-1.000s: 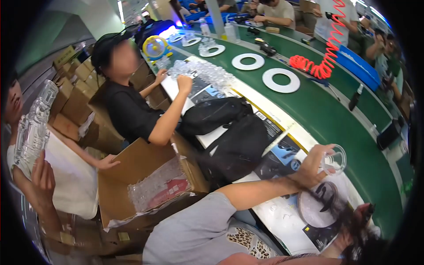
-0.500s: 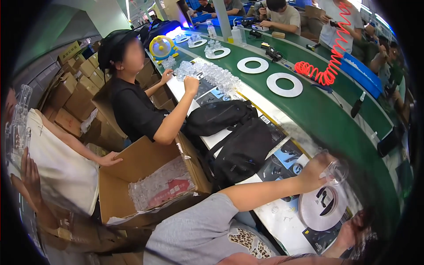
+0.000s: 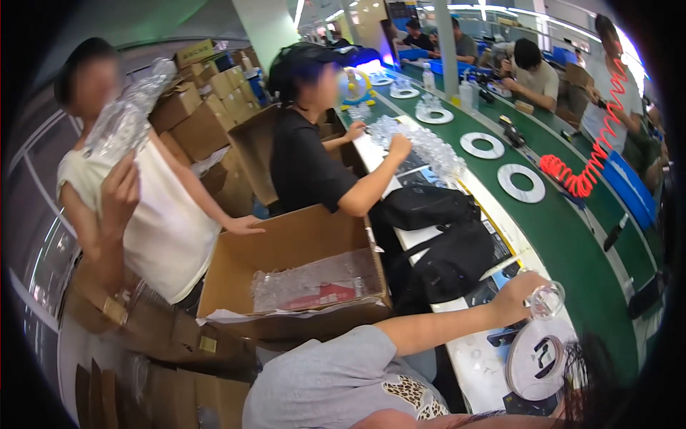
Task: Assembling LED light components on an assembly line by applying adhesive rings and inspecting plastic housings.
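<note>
My left arm, in a grey sleeve, reaches right across the table's near edge. My left hand [image 3: 520, 296] is closed on a clear round plastic piece [image 3: 547, 300], held above a stack of flat white rings [image 3: 517, 372]. Printed sheets partly show under and beside this stack. My right forearm [image 3: 400, 420] runs along the lower edge. Dark hair and the picture's rim hide most of my right hand, so its fingers cannot be made out.
Left of me stands an open cardboard box [image 3: 293, 232] with clear plastic inside. A standing person [image 3: 153, 214] touches its rim and holds up clear plastic. Black bags [image 3: 457, 261] lie on the table. Another person [image 3: 307, 157] sits by clear pieces. White rings [image 3: 520, 184] lie on the green belt.
The view has swung left, bringing the standing person and the raised clear plastic further in. My left hand still holds the clear piece near the ring stack; my right hand is now more hidden.
</note>
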The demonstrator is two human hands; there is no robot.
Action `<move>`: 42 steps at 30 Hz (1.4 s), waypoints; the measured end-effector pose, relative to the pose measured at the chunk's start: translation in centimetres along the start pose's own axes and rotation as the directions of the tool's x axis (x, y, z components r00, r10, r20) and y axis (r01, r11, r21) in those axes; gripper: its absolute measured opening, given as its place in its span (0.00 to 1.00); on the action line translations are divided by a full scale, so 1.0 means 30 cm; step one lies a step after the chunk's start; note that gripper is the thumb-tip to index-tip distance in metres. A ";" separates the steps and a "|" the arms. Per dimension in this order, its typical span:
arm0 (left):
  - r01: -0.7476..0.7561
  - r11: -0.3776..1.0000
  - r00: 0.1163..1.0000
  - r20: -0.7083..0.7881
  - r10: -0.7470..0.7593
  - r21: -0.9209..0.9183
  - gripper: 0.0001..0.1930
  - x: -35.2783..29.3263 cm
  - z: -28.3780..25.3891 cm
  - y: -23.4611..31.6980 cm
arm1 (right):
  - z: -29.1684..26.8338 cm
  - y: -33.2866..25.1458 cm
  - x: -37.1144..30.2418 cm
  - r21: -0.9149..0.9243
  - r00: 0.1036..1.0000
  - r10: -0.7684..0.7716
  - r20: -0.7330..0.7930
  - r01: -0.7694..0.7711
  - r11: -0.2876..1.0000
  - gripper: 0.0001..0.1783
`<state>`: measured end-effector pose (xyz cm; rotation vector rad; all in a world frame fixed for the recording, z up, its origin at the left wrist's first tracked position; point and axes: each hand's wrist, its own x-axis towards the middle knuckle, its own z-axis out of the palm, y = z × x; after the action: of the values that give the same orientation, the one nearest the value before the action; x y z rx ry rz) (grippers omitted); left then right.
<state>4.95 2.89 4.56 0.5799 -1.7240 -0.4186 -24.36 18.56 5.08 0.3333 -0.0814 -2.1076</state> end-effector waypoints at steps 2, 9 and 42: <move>0.138 0.990 0.990 -0.030 -0.137 0.004 0.24 -0.056 -0.055 -0.007 | -0.014 -0.014 0.021 -0.032 1.000 0.007 0.023 -0.006 0.999 0.13; 0.390 0.920 0.902 -0.189 -0.388 -0.027 0.25 -0.199 -0.153 -0.068 | -0.045 -0.016 0.071 -0.055 0.998 0.031 0.058 -0.028 0.998 0.12; 0.195 0.919 0.981 -0.053 -0.188 0.344 0.20 -0.206 -0.173 -0.150 | -0.096 -0.008 0.085 -0.095 0.971 0.081 0.223 -0.061 0.994 0.20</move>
<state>11.74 3.01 -1.71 1.0124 -1.7412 -0.2421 -25.05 16.75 1.76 0.0354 -0.1325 -2.0637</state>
